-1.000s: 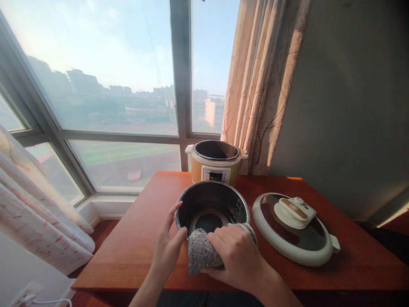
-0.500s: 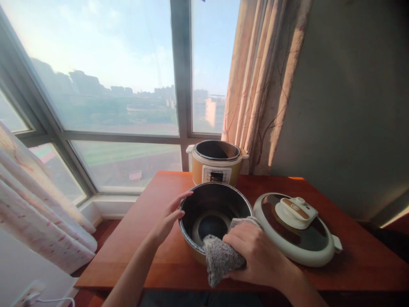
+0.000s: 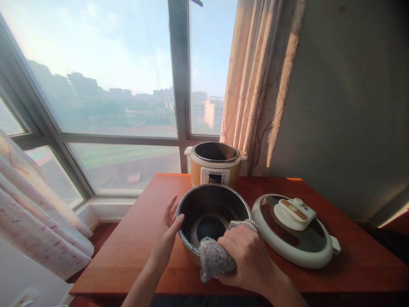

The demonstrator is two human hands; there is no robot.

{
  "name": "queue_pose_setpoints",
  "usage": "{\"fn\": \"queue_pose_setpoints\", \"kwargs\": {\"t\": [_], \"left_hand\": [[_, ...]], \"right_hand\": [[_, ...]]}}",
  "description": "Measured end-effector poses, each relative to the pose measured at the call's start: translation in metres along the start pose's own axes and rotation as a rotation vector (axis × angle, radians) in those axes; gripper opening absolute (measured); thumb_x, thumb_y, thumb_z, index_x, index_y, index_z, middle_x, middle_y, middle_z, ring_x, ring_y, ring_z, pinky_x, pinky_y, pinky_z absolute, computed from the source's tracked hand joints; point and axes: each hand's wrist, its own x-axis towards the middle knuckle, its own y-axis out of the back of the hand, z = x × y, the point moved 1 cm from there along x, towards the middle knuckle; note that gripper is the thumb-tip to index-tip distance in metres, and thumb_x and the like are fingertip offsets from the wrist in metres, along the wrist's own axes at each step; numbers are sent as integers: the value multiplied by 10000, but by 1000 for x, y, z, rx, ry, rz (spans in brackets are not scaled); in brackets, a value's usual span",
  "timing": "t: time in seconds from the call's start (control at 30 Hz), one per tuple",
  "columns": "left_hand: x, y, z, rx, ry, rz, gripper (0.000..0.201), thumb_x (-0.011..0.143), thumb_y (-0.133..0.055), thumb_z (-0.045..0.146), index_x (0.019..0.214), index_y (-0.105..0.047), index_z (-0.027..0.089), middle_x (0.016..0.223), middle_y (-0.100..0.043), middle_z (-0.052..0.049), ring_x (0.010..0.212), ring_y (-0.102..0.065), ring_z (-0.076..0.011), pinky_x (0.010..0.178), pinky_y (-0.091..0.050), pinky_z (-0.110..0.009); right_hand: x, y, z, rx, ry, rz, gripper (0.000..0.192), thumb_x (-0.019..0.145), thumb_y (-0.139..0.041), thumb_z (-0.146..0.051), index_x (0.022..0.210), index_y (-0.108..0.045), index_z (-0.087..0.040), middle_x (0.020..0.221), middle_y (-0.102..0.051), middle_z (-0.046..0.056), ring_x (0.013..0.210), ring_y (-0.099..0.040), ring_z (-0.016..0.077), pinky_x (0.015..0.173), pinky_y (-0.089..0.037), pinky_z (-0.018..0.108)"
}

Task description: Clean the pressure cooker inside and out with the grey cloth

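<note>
Two hands on one job: wiping the dark inner pot [image 3: 212,213], which sits on the wooden table [image 3: 134,247] near its front edge, just in front of the cooker base [image 3: 214,166]. Right hand [image 3: 247,258] has fingers curled tight round a grey cloth [image 3: 214,259], pressed over the pot's near rim, part of it draped inside. Left hand [image 3: 166,238] is flat w/ fingers spread, palm against the pot's left outer wall, thumb at the rim, gripping nothing, just steadying. Looks like mid-wipe along the rim; next bit prob. needs the pot turned or the cloth run round the inside wall. Lid [image 3: 295,230] lies close on the right, handle up, so little elbow room that side. Curtain [image 3: 255,85] hangs behind the base, well clear.
</note>
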Motion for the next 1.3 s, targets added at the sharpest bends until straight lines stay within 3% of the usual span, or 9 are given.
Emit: {"fn": "queue_pose_setpoints", "kwargs": {"t": [0.2,0.37,0.6,0.87,1.0,1.13,1.3], "left_hand": [[-37,-13,-1,212,-93,44,631,841,-663,406,1416,-464,238,1456,-518,-95,1379,-434,-312,1173,-307,-463],[-42,-15,-3,351,-149,31,561,839,-623,328,1378,-502,232,1425,-529,-92,1375,-420,-315,1179,-272,-488],[-28,-7,6,364,-163,-81,467,795,-570,244,1260,-614,227,1292,-628,-68,1256,-521,-312,1119,-339,-458],[1,2,14,369,-173,-234,460,698,-536,199,1122,-715,222,1215,-671,-64,1194,-551,-317,1074,-378,-428],[24,10,21,350,-79,-374,500,684,-542,184,1150,-717,228,1256,-670,-60,1225,-537,-330,1067,-384,-426],[43,15,29,330,66,-503,570,652,-527,135,1179,-711,249,1256,-681,-34,1141,-586,-323,944,-468,-398],[52,16,18,236,45,-497,600,649,-534,118,1211,-699,245,1311,-658,-27,1238,-535,-327,1031,-417,-414]], "right_hand": [[4,-9,-11,-27,-37,29,335,689,-739,-509,834,-594,-245,798,-637,-4,743,-528,205,697,-272,350],[5,-12,-14,-31,-46,57,320,713,-712,-515,824,-590,-241,782,-628,1,732,-518,204,690,-268,352],[4,-13,-17,-33,-36,65,374,785,-658,-596,840,-585,-233,788,-633,17,735,-530,205,693,-271,353],[3,-6,-6,-5,19,-39,455,778,-659,-644,945,-616,-223,836,-662,30,777,-567,217,696,-300,337],[0,2,8,19,54,-67,470,749,-692,-630,972,-633,-221,862,-669,35,820,-592,224,732,-338,336],[-1,7,15,31,72,-101,481,751,-677,-658,949,-637,-222,880,-675,36,851,-604,224,758,-355,343],[1,1,11,16,57,-44,458,758,-660,-663,888,-629,-225,834,-664,27,808,-590,220,734,-337,347]]}}
